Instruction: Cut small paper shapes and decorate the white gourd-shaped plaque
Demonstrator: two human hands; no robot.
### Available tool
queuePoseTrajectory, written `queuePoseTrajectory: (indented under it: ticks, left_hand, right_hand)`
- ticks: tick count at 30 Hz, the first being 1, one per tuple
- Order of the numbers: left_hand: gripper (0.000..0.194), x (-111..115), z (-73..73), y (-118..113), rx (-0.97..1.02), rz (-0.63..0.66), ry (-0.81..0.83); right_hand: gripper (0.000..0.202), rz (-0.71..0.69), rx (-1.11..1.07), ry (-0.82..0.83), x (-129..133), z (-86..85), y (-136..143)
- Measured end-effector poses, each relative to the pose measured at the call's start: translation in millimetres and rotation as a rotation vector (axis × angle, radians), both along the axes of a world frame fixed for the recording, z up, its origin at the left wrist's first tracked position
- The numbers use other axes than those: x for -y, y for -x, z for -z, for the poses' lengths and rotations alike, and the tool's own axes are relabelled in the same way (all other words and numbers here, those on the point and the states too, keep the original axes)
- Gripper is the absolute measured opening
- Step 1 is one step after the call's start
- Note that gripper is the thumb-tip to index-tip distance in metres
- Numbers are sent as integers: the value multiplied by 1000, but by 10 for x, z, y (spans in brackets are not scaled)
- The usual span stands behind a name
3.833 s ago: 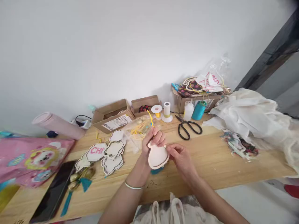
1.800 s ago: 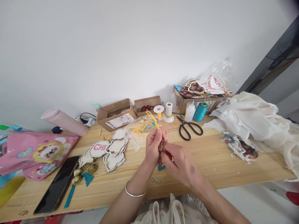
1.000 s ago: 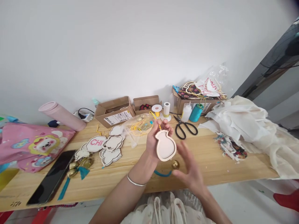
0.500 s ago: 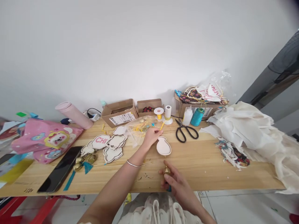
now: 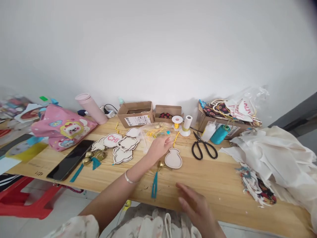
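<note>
A pale pouch-shaped wooden tag (image 5: 173, 159) lies on the table with a yellow cord (image 5: 176, 138) at its top. Beside its lower left rests a brass bell (image 5: 160, 164), and a teal ribbon tassel (image 5: 154, 185) trails from it toward me. My left hand (image 5: 159, 147) hovers just up and left of the tag, close to a clear plastic bag (image 5: 146, 138) with yellow cords. Its fingers look loosely apart, with nothing visible in them. My right hand (image 5: 198, 206), smeared by motion, is over the table's front edge, its thumb and fingers spread and holding nothing.
Black-handled scissors (image 5: 203, 147), a teal thread cone (image 5: 220, 134) and a white bottle (image 5: 208, 131) stand right of the tag. Stacked tags (image 5: 123, 154), more bells (image 5: 101, 155) and a phone (image 5: 70, 160) lie left. Cardboard boxes (image 5: 139, 120) line the wall; white fabric (image 5: 284, 155) covers the right end.
My right hand has let go of the bell and drawn back to the right. The bell and tassel now lie left of the tag. My left hand has released the yellow cord. The view has shifted.
</note>
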State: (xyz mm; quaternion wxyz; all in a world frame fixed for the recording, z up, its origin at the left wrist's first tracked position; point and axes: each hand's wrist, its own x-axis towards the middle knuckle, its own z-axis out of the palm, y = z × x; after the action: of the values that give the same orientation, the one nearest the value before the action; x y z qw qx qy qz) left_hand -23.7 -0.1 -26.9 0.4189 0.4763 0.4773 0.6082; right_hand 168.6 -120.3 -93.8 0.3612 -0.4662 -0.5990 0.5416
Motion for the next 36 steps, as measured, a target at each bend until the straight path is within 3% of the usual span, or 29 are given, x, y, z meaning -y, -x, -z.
queuePoseTrajectory:
  ticks: [3, 6, 9, 13, 16, 19, 22, 26, 29, 33, 36]
  left_hand:
    - [26, 429, 44, 62, -140, 38, 29]
    - [33, 818, 179, 102, -644, 186, 59]
    - [32, 1051, 293, 142, -880, 334, 47]
    - [26, 1094, 351, 252, -899, 677, -97]
    - [23, 1010, 315, 390, -891, 715, -155]
    - [21, 899, 220, 554, -889, 599, -174]
    - [23, 732, 156, 754, -950, 442, -152]
    - [26, 309, 188, 1039, -1064, 320, -215]
    - [29, -106, 210, 1123, -1162, 285, -239]
    - [41, -541, 160, 994, -1158, 250, -255]
    - [43, -692, 133, 849, -1091, 225, -249]
  right_hand:
    - [36, 127, 208, -259, -208, 3, 8]
    - [47, 136, 390, -548, -440, 68, 117]
    - [50, 53, 586, -714, -688, 228, 165]
    - [46, -174, 716, -776, -990, 333, 64]
    - [40, -281, 738, -733, -1110, 157, 21]
    - [34, -275, 735, -692, -1130, -121, 91]
    - [28, -173, 720, -730, -1129, -290, 210]
    - [22, -54, 690, -846, -1097, -294, 296]
    - [26, 74, 681, -898, -978, -229, 336]
    - [44, 137, 665, -946, -750, -152, 432]
    - [44, 123, 610, -924, -675, -176, 490]
